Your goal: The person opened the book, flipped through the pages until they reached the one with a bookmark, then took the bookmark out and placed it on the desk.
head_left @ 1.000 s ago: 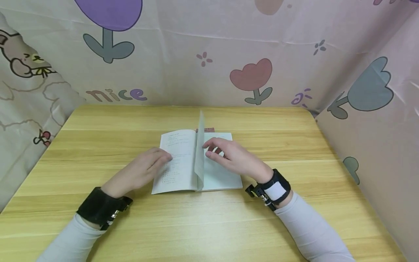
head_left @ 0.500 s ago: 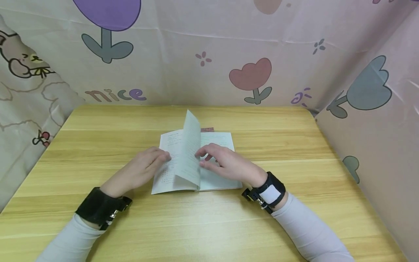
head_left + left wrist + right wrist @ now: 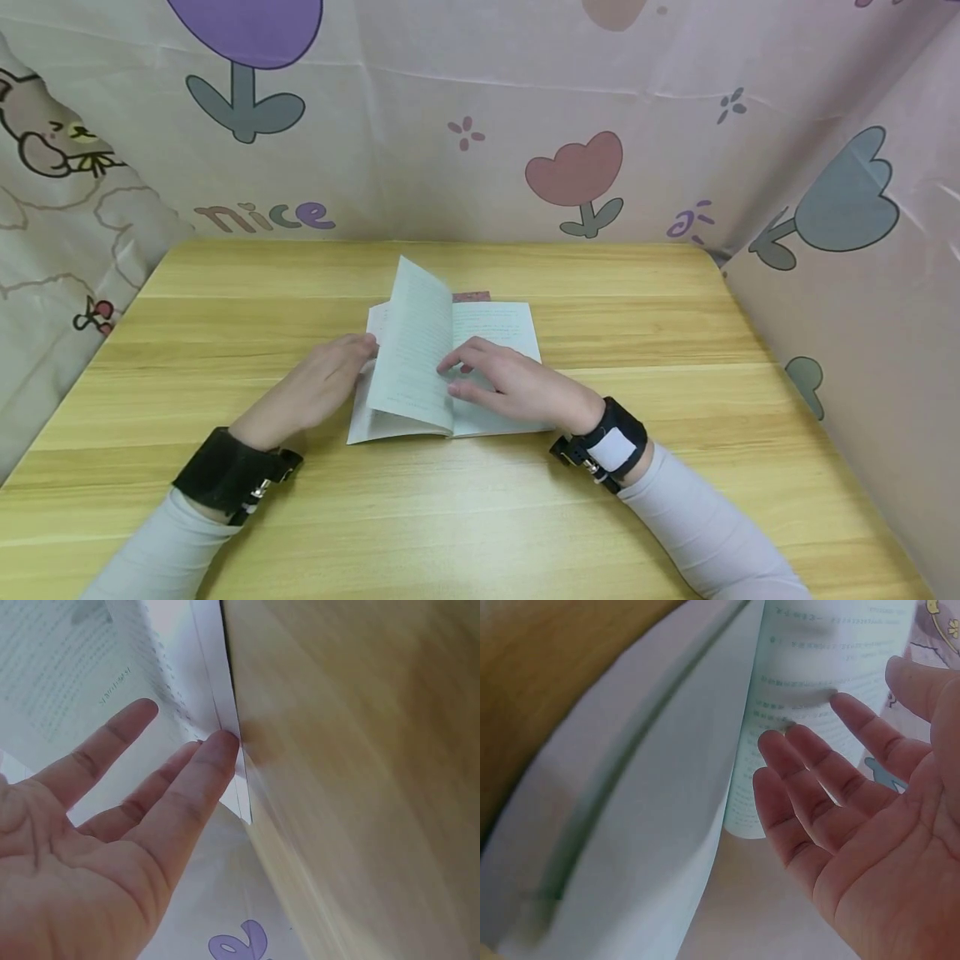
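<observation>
An open book [image 3: 495,321] with printed pages lies on the table. One raised leaf [image 3: 412,342] stands up from its spine and leans left over the left-hand page. My right hand [image 3: 513,379] is above the right-hand page, its loosely bent fingertips right at the raised leaf. In the right wrist view its fingers [image 3: 817,754] are spread before the print and grip nothing. At the book's left edge, my left hand [image 3: 311,387] rests with fingers extended, the tips beside the leaf. The left wrist view has a finger [image 3: 199,780] lying along the page edges.
A pinkish-red patterned strip [image 3: 472,296] pokes out past the book's top edge. The wooden table [image 3: 480,517] ends at a patterned cloth [image 3: 420,183] behind, with more cloth at both sides.
The leaf has swung from nearly upright to leaning left over the left-hand page. My right hand has followed left and slightly nearer; my left fingertips have drawn back a little left.
</observation>
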